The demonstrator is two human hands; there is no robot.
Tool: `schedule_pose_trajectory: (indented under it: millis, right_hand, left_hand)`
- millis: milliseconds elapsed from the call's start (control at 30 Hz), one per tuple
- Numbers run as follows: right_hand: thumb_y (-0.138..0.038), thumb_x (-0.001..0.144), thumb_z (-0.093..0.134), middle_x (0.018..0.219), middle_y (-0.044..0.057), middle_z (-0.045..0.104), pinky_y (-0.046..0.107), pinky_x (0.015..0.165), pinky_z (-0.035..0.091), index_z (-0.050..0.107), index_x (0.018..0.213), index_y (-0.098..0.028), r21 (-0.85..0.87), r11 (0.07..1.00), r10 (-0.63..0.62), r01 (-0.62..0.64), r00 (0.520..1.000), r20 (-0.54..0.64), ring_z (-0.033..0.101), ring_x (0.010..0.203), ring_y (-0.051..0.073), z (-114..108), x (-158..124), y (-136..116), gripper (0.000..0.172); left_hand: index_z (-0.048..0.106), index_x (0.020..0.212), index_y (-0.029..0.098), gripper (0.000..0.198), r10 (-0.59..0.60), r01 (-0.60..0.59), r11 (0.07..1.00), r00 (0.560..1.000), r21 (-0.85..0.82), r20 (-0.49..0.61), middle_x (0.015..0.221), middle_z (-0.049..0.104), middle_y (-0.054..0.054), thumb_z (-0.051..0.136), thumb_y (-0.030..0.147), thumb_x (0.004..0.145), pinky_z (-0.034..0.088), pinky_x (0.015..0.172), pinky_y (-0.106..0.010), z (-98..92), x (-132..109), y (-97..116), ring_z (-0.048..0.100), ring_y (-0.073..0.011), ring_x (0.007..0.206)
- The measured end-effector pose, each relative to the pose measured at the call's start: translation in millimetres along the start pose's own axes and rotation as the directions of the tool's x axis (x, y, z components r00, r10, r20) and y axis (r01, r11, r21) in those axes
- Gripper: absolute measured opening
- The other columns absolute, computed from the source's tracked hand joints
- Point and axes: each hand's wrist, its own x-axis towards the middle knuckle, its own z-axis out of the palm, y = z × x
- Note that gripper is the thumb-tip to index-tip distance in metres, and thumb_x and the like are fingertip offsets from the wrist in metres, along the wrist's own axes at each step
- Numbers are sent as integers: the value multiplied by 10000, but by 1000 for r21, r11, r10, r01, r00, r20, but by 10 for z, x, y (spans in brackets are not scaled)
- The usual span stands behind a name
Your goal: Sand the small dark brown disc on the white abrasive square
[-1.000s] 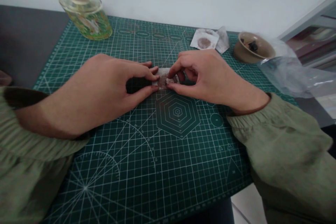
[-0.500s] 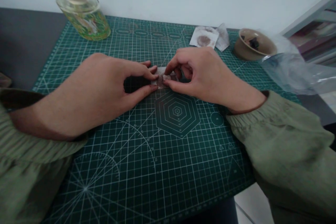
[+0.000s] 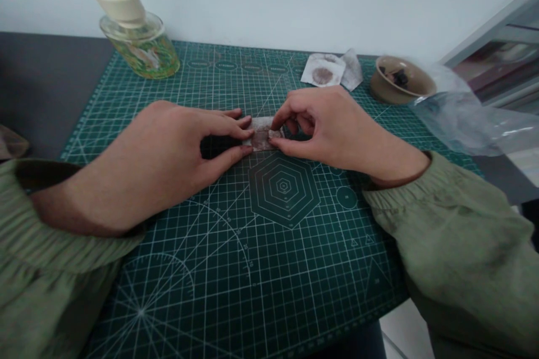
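Snugly between both hands, a small folded paper strip (image 3: 261, 137) with a brownish patch at its middle lies on a green cutting mat (image 3: 269, 275), just above the printed hexagon. The left hand (image 3: 168, 151) is closed on the strip's left end, pinching it between thumb and fingers. The right hand (image 3: 326, 129) grips the right end between thumb and bent forefinger, its other fingers curled above. The step in hand appears to be fine fingertip work on the folded strip, and so small a piece calls for even pressure from both sides. Beyond the right hand, a paper square (image 3: 323, 75) with a round brown mark lies beside a crumpled tissue (image 3: 351, 71). Farther right, a brown ceramic bowl (image 3: 400, 81) holds dark bits, partly behind a clear plastic bag (image 3: 458, 115). Far left stands a floral glass jar (image 3: 138, 56) topped by a cream roll (image 3: 120, 4) with a wooden stick through it.
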Motion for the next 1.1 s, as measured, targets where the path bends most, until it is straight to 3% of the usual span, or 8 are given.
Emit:
schedule_pose_trajectory:
  millis: [133,233,367,500,700,867,1100]
  right_hand:
    - [-305,1014,899,903,29,801,406,849,556,860,1008,-233,-12,999,-31,30,999,-10,731,827,224,6,-5,-6,83]
    - [-262,1041,900,912,15,797,366,864,541,867,1043,-206,-14,999,-46,47,998,50,724,833,199,7,-14,-9,65]
    - [-206,1022,909,902,16,781,352,861,513,877,1054,-177,-48,998,-35,34,999,-18,698,834,191,33,-21,-11,53]
    - [-224,1039,893,890,8,770,345,835,505,870,1054,-179,14,998,-59,58,998,28,673,796,177,29,-26,-35,52]
    - [-255,1040,889,837,-15,708,353,826,481,866,1052,-179,28,999,-33,32,998,49,633,755,170,-17,-51,-45,80]
    - [-236,1036,892,847,-12,706,350,830,480,868,1048,-176,23,999,-46,45,998,38,628,763,169,8,-41,-36,65]
    - [-236,1012,911,857,-5,735,354,822,483,872,1034,-184,-5,1000,-8,8,999,48,641,773,173,-7,-27,-17,69]
  left_hand:
    - [992,1381,458,324,-2,2,1000,1000,18,7,1481,953,90,761,559,1179,742,1315,-595,-14,-4,1,953,-404,1366]
    - [993,1382,462,332,-1,0,999,999,34,33,1499,947,86,753,570,1180,760,1279,-586,-19,-5,-1,946,-418,1381]
    - [988,1387,499,303,-28,28,999,999,31,18,1511,941,98,796,566,1163,756,1279,-622,-4,-3,-14,939,-440,1390]
    - [994,1375,479,304,1,-1,1000,1000,29,5,1490,948,62,802,609,1178,789,1214,-635,11,-9,-43,947,-462,1358]
    - [1001,1369,449,264,96,-96,995,995,-8,-32,1503,947,57,796,513,1216,760,1298,-551,-3,-33,-28,964,-385,1332]
    - [1009,1365,447,270,68,-69,998,997,-14,-44,1450,961,70,815,553,1210,778,1273,-560,-7,-33,-27,976,-392,1293]
    - [1007,1336,492,217,59,-59,998,998,1,-33,1408,969,89,856,466,1182,800,1248,-577,0,-29,-52,978,-384,1285]
